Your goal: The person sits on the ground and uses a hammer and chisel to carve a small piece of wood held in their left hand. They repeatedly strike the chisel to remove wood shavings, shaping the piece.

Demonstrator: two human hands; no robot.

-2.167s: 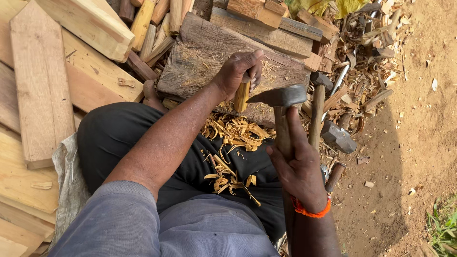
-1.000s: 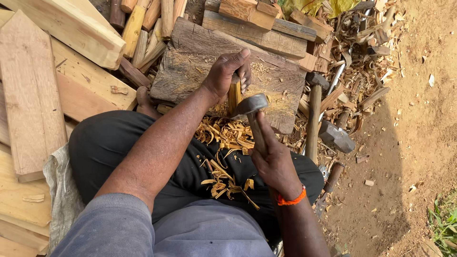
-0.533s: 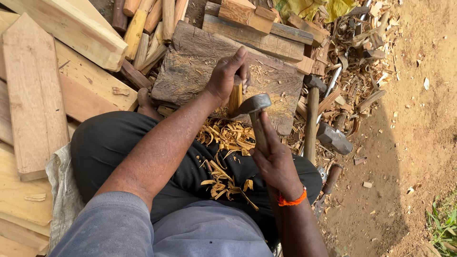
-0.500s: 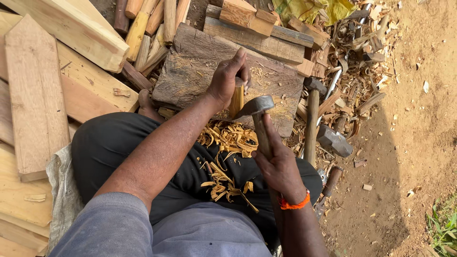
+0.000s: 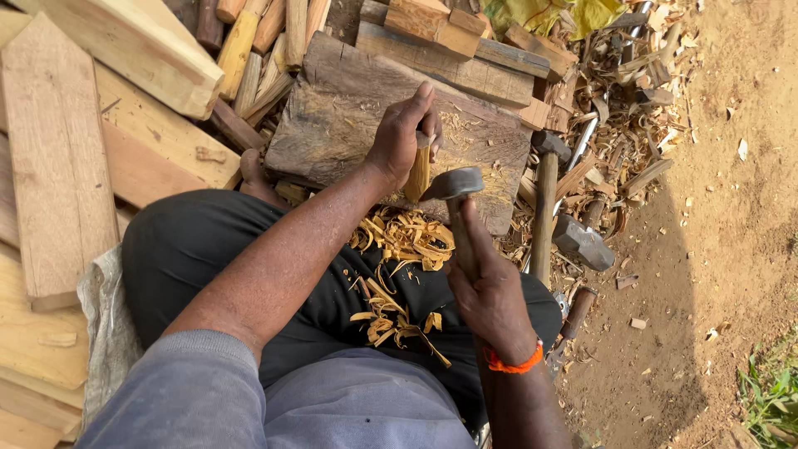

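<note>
On the wood block (image 5: 349, 125), the peg (image 5: 418, 173) stands upright, lengthwise vertical.

Outdoor work spot, bare brown earth (image 5: 715, 208) on right, strewn with wood chips. Sunlight strong on dirt; shadow falls across lower part near scrap pile. Tuft of green grass (image 5: 769, 399) at lower right corner. Pale sawn planks (image 5: 58, 158) stacked on left, overlapping. Short round billets (image 5: 249, 41) and offcut blocks (image 5: 432, 21) heaped along top. Yellow-green cloth (image 5: 565, 15) at top edge. Grey sack (image 5: 104, 333) at lower left.
</note>
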